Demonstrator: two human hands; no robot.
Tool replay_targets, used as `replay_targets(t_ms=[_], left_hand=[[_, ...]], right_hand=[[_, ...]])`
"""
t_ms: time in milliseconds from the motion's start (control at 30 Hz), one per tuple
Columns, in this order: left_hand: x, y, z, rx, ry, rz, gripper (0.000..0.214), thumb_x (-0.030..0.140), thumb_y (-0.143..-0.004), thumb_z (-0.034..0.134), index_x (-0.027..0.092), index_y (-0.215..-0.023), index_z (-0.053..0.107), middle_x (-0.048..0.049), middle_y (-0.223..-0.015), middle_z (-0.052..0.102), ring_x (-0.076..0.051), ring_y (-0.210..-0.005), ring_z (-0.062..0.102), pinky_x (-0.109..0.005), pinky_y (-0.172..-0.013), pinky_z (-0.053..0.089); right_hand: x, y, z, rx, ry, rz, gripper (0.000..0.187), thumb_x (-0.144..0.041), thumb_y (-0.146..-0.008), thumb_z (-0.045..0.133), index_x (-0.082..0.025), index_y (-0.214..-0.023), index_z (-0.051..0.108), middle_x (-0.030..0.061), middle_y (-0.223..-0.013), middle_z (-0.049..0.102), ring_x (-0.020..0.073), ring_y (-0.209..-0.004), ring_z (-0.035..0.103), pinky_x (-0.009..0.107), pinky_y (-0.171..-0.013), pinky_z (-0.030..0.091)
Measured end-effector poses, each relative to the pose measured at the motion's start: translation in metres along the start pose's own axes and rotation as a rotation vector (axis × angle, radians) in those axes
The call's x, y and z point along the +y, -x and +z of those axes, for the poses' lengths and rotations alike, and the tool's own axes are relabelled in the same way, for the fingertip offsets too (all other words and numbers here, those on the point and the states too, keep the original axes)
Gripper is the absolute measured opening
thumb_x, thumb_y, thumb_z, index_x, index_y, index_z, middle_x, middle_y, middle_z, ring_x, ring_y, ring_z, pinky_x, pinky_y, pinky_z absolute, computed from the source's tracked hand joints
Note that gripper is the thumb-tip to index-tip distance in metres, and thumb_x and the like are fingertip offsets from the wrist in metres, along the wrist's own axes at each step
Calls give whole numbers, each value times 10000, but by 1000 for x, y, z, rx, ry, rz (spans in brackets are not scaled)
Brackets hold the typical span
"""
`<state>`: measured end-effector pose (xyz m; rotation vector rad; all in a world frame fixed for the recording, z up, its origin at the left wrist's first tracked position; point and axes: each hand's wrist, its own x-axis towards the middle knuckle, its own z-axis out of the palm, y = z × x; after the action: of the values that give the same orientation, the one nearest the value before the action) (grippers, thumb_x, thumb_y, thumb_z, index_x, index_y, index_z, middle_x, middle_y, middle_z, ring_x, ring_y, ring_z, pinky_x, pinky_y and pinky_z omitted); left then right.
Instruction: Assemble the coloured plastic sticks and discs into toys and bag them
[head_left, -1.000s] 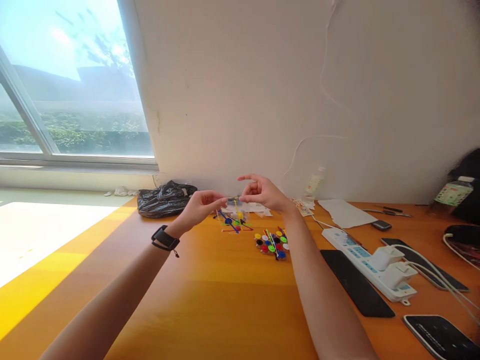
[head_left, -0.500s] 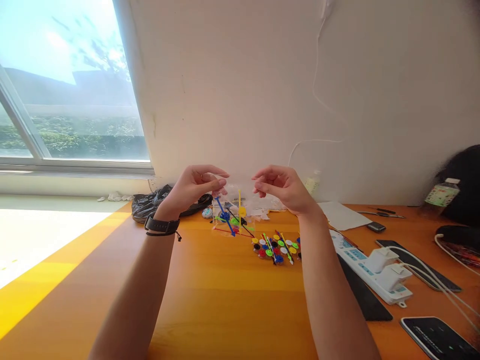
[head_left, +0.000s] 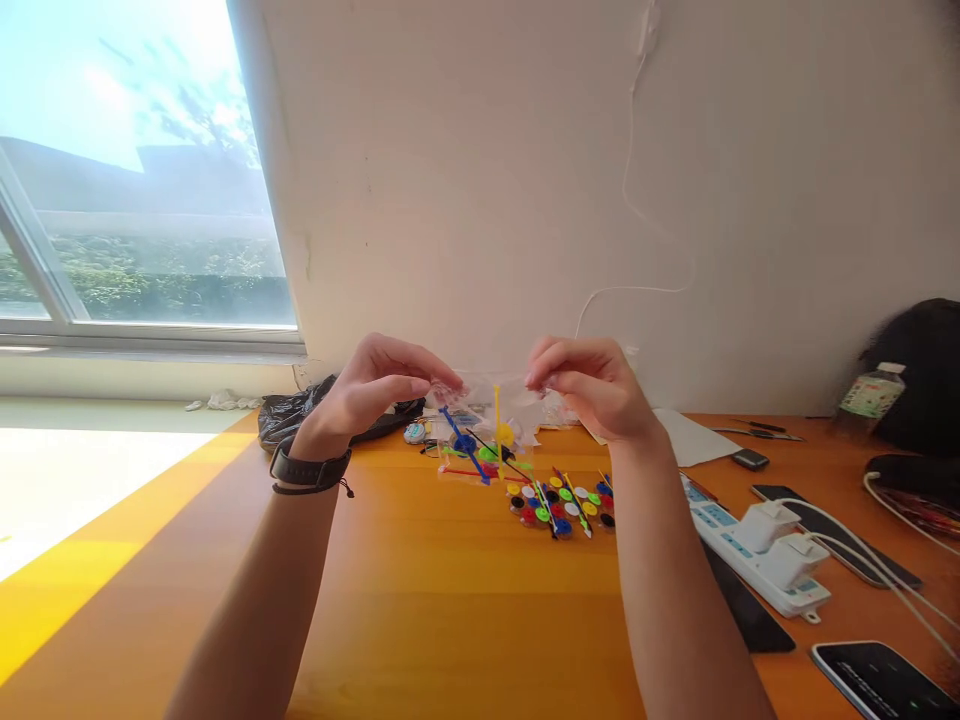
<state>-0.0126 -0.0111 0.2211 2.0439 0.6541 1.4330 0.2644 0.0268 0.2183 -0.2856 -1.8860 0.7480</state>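
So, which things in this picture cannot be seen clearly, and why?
- Clear plastic bag, head view: transparent against the pale wall, so its outline is lost; the left hand and right hand cover its corners.
- Coloured pieces: too small to tell their shape.
- Smartphone: cut off by the bottom edge.
- Bottle: label too small to read.

Clear, perhaps plain bag (head_left: 491, 410) above orange table (head_left: 450, 600), multicoloured discs (head_left: 559, 502).
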Motion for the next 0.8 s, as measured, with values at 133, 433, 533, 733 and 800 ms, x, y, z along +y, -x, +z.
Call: replay_targets(t_ms=[133, 433, 533, 733, 800], left_hand=[[4, -1, 6, 54, -69, 14, 156, 320, -741, 904, 195, -816, 849, -62, -758, 796, -208, -715, 749, -308, -637, 637], [-1, -3, 9, 222, -64, 54, 140, 228, -767, 917, 209, -891, 853, -40, -838, 817, -199, -773, 793, -326, -747, 698], [-2, -3, 10, 231, -79, 61, 132, 235, -776, 912, 201, -888, 850, -45, -844, 820, -205, -786, 799, -334, -766, 703], [-10, -6, 14, 214, -74, 91, 119, 246, -786, 903, 206, -883, 847, -36, -856, 825, -200, -804, 804, -330, -794, 709], [-9, -5, 12, 206, -76, 91, 130, 254, -789, 904, 199, -887, 839, -41, -867, 825, -206, -808, 807, -330, -799, 710]], right_hand=[[-11, 0, 4, 39, 51, -39, 189, -317, -886, 694, -244, -778, 832, 54, -758, 689, 202, -720, 608, 370, -689, 518], [-13, -5, 12, 138, 204, -90, 166, -300, -812, 898, -229, -833, 750, 19, -796, 672, 168, -750, 592, 321, -697, 519], [-15, -5, 16, 152, 112, -17, 300, -353, -804, 909, -252, -1002, 707, -10, -813, 627, 143, -716, 567, 279, -651, 507], [-12, -3, 20, -29, 204, 218, 391, -515, -771, 906, -183, -774, 700, -3, -707, 604, 136, -656, 551, 254, -561, 445], [-11, -2, 16, -11, 198, 225, 383, -518, -792, 891, -175, -756, 724, 5, -684, 623, 134, -632, 545, 257, -542, 426]])
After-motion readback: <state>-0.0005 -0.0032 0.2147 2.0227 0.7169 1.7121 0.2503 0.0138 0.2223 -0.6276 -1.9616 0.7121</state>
